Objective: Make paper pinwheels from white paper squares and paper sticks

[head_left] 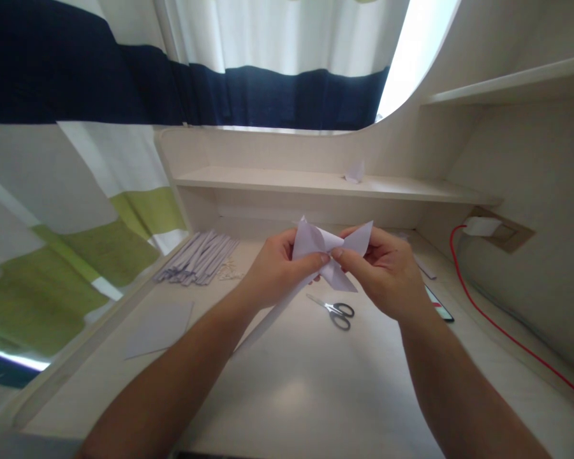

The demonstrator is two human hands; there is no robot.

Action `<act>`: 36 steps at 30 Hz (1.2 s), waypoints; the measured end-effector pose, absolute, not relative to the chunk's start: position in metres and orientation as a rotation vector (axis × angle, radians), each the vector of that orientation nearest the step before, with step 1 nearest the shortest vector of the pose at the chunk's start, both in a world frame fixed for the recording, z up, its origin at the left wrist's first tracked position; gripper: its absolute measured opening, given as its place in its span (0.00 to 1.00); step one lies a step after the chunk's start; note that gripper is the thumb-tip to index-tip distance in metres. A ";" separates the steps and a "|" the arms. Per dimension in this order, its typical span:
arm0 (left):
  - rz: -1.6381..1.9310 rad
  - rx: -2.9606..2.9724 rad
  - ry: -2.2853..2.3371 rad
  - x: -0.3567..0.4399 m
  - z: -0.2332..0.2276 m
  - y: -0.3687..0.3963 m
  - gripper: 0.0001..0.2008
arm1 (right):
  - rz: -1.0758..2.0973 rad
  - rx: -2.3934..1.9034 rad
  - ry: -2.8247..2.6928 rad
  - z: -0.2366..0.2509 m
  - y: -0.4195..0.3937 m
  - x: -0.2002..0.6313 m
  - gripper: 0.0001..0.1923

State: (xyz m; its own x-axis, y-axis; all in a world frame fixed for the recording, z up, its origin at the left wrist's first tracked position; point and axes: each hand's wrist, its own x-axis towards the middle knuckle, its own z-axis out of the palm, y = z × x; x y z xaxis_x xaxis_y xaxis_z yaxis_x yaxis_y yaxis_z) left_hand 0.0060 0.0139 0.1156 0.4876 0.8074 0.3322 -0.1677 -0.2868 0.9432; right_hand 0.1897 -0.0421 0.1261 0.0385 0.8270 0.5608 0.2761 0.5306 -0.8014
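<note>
A white paper pinwheel [335, 275] is held up over the desk between both hands. My left hand [280, 264] is closed on its left side, the thumb pressed near the centre. From the other side my right hand [387, 264] pinches it, its thumb tip close to the left thumb. The fingers behind the paper are mostly hidden. A thin white paper stick [268, 322] slants down and left from the pinwheel, partly behind my left hand and forearm. Below the hands, scissors [337, 312] with dark handles lie on the desk.
A pile of rolled paper sticks [198, 258] lies at the left, beside small pale bits [229, 271]. Paper sheets [160, 328] rest nearer. A phone [439, 305] lies behind my right wrist. A red cable [483, 306] hangs from a charger [481, 225]. Folded paper [354, 172] stands on the shelf [268, 180].
</note>
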 end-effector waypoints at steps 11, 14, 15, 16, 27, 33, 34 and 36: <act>0.999 1.468 0.477 0.007 0.108 0.026 0.16 | 0.660 -0.928 -1.501 0.123 -0.040 0.192 0.05; 0.979 1.434 0.432 0.007 0.104 0.030 0.17 | 0.736 -0.923 -1.477 0.121 -0.039 0.193 0.10; 0.974 1.428 0.422 0.007 0.103 0.031 0.17 | 0.740 -0.928 -1.473 0.121 -0.039 0.193 0.11; 0.966 1.421 0.415 0.007 0.104 0.031 0.18 | 0.738 -0.930 -1.471 0.121 -0.038 0.192 0.11; 1.048 1.465 0.511 0.005 0.115 0.022 0.18 | 0.645 -0.974 -1.424 0.125 -0.035 0.192 0.05; 1.394 1.530 0.654 0.003 0.108 0.029 0.11 | 0.649 -1.046 -1.380 0.127 -0.032 0.194 0.05; 1.428 1.560 0.659 0.003 0.108 0.028 0.11 | 0.647 -1.054 -1.376 0.127 -0.032 0.194 0.05; 1.469 1.653 0.676 0.002 0.108 0.026 0.08 | 0.659 -1.065 -1.370 0.127 -0.032 0.194 0.04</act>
